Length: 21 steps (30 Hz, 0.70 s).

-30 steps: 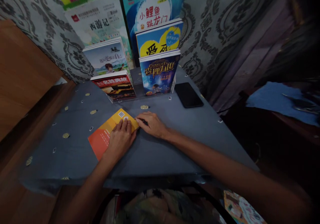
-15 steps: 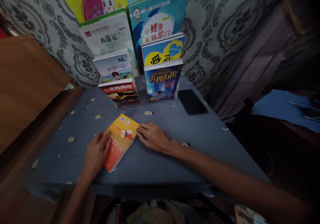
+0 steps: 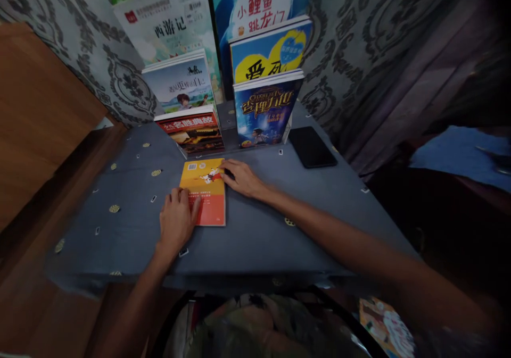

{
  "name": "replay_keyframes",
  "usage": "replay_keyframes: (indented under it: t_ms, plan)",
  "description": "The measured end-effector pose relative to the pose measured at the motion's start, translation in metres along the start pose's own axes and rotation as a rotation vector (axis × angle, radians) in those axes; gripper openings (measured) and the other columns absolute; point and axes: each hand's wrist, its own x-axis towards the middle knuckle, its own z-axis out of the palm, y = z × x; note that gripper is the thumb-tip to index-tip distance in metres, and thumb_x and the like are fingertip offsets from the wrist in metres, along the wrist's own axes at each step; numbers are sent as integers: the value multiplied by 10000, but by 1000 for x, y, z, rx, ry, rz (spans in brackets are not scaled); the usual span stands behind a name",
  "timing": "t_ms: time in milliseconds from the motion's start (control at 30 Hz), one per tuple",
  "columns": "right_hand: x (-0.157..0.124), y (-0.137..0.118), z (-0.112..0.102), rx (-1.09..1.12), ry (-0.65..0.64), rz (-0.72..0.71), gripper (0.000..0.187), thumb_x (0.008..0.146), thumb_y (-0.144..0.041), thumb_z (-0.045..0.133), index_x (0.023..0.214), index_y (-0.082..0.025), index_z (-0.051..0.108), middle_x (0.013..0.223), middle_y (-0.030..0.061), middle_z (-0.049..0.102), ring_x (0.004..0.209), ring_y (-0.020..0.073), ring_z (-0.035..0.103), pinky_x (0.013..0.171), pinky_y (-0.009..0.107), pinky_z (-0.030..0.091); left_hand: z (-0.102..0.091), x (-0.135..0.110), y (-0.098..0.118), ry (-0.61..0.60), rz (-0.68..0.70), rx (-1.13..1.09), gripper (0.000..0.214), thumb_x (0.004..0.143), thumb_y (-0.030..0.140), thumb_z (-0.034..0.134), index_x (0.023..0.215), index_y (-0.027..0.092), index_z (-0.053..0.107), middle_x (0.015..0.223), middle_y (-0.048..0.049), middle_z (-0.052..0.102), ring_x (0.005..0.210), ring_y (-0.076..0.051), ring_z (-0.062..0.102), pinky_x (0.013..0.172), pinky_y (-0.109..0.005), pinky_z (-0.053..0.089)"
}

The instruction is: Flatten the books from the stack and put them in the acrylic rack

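An orange and yellow book (image 3: 205,188) lies flat on the grey cloth-covered table (image 3: 255,230), its back cover up with a barcode at the top. My left hand (image 3: 178,221) rests on its lower left edge, fingers stretched flat. My right hand (image 3: 241,177) touches its upper right corner with the fingers lying flat on the table. Neither hand grips anything.
A tiered stand of children's books (image 3: 223,81) rises at the table's back against patterned wallpaper. A black phone (image 3: 312,147) lies to the right of the stand. A wooden panel (image 3: 35,113) is at the left, a blue surface (image 3: 459,153) at the far right.
The book has turned from slanted to square with the table edge and sits closer to the stand. My left hand shifted from on top of it to its lower left edge.
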Motion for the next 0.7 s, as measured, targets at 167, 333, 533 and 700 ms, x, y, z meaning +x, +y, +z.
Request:
replay_keyframes:
  t_ms: [167, 333, 533, 700]
  plan:
    - [-15, -8, 2, -77, -16, -3, 361, 962, -291, 540, 1286, -155, 624, 1435, 179, 565, 1327, 328, 508, 1109, 534, 379, 3, -8, -10, -1, 154, -118, 413, 1017, 452, 408, 1273, 174, 575, 1261, -170, 617, 1167, -327, 587, 1003, -521, 473]
    - [-27, -19, 1, -117, -47, -51, 422, 946, -329, 579, 1334, -165, 599, 1454, 165, 555, 1418, 340, 410, 1163, 573, 300, 8, -26, -15, -78, 518, -293, 588, 970, 501, 533, 1465, 200, 436, 1493, -160, 503, 1418, -297, 435, 1195, -536, 321]
    - [-39, -36, 4, -96, -78, -110, 503, 940, -380, 593, 1377, -132, 565, 1495, 193, 506, 1442, 337, 378, 1175, 569, 293, 14, -30, -15, -47, 505, -279, 448, 1008, 383, 497, 1434, 247, 499, 1470, -125, 557, 1402, -258, 484, 1204, -521, 329]
    - [-43, -43, 3, -83, -123, -110, 511, 965, -391, 560, 1416, -152, 534, 1549, 182, 450, 1472, 316, 346, 1177, 556, 298, 19, -28, -16, 11, 551, -250, 413, 1018, 365, 478, 1399, 222, 546, 1428, -118, 604, 1375, -261, 520, 1186, -510, 367]
